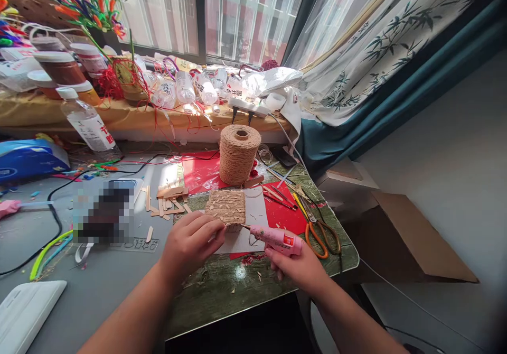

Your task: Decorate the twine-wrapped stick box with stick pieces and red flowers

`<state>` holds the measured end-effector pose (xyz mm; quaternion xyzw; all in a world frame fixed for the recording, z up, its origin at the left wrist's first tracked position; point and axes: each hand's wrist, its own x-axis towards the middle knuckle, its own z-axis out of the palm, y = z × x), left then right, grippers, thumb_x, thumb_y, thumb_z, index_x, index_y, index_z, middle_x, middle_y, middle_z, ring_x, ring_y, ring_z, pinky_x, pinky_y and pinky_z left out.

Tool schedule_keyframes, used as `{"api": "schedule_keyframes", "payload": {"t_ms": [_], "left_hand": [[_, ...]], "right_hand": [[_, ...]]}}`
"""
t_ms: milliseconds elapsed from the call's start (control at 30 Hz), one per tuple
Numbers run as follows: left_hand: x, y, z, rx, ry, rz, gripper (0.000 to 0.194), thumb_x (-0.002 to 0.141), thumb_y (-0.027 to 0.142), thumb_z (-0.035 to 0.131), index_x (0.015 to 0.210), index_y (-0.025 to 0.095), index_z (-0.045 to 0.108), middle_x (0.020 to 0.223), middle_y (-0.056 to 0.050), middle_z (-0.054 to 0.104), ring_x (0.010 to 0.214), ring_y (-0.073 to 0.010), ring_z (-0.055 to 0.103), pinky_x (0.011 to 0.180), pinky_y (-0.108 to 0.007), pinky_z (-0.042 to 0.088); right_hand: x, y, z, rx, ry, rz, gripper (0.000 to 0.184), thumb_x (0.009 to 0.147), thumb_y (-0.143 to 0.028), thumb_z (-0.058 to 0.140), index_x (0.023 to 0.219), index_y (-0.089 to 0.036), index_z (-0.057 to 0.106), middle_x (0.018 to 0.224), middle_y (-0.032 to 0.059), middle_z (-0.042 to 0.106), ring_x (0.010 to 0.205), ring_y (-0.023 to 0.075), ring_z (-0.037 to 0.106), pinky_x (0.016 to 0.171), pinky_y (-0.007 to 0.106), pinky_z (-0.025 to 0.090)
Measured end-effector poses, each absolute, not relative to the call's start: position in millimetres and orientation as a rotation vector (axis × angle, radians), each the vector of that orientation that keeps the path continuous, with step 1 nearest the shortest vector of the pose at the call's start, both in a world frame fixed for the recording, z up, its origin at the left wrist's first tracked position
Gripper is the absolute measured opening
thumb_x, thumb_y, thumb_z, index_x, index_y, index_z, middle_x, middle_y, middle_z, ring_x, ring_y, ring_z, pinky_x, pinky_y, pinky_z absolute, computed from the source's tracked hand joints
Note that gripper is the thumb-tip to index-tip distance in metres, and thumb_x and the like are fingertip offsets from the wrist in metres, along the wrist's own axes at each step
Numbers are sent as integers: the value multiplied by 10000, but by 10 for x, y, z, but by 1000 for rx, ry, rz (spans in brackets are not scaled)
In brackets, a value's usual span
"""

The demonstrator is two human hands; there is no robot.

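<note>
Steadying the pink glue gun (277,239), gripped in the right hand (299,264), at the near edge of the twine-wrapped block (227,206) just below frame centre should help place glue neatly, while the left hand (193,241) curls at that edge, its exact grasp unclear.

Daylight enters through a dark-framed window (200,21), beyond which a pinkish building (253,10) shows. To its right hang a leaf-patterned curtain (400,42) and a teal curtain (396,103), beside a plain pale wall (443,164). Yellowish cloth (31,115) covers the sill (190,136); bright patches of light fall on the tabletop (209,296).
</note>
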<state>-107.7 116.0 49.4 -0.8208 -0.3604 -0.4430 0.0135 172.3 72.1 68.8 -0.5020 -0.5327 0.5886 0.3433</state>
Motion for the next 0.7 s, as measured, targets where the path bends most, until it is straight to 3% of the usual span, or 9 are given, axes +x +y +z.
{"api": "schedule_keyframes", "payload": {"t_ms": [167, 267, 333, 367, 567, 700], "left_hand": [[-1089, 1178, 479, -2551, -1090, -1394, 228, 850, 115, 725, 1026, 244, 658, 872, -24, 759, 753, -185, 636, 763, -352, 533], [-1089, 1185, 462, -2558, -1069, -1369, 230, 846, 112, 731, 1022, 239, 654, 872, -23, 758, 755, -183, 639, 782, -355, 537], [-1087, 1192, 457, -2564, -1075, -1357, 218, 851, 118, 727, 1018, 237, 652, 868, -23, 755, 752, -182, 637, 778, -353, 537], [-1085, 1196, 456, -2568, -1078, -1356, 211, 856, 122, 722, 1017, 237, 651, 866, -24, 753, 747, -181, 635, 770, -351, 535], [-1056, 1203, 463, -2617, -1063, -1360, 218, 858, 109, 717, 1019, 234, 641, 872, -27, 754, 729, -175, 622, 722, -335, 509], [-1016, 1180, 446, -2644, -1046, -1350, 239, 838, 87, 736, 1003, 226, 635, 876, -23, 751, 737, -175, 624, 713, -327, 500]], "right_hand": [[2035, 772, 897, -1388, -1491, 1596, 459, 936, -352, 699, 1391, -305, 674, 595, -44, 646, 440, 87, 483, 403, 177, 464], [2068, 756, 956, -1342, -1553, 1527, 415, 944, -299, 680, 1358, -327, 698, 1040, 36, 798, 533, 78, 569, 447, 174, 505], [2041, 746, 960, -1257, -1601, 1500, 383, 941, -283, 687, 1320, -327, 725, 1327, 52, 725, 691, 110, 672, 492, 180, 539], [2021, 744, 956, -1223, -1615, 1493, 373, 939, -282, 692, 1308, -321, 733, 1370, 52, 703, 772, 136, 708, 507, 185, 551], [1914, 743, 936, -1191, -1593, 1501, 365, 916, -251, 712, 1278, -281, 751, 1307, 43, 741, 964, 213, 763, 551, 218, 610], [1881, 733, 931, -1199, -1575, 1502, 361, 914, -244, 715, 1273, -263, 754, 1280, 38, 756, 1152, 261, 728, 835, 344, 672]]}}
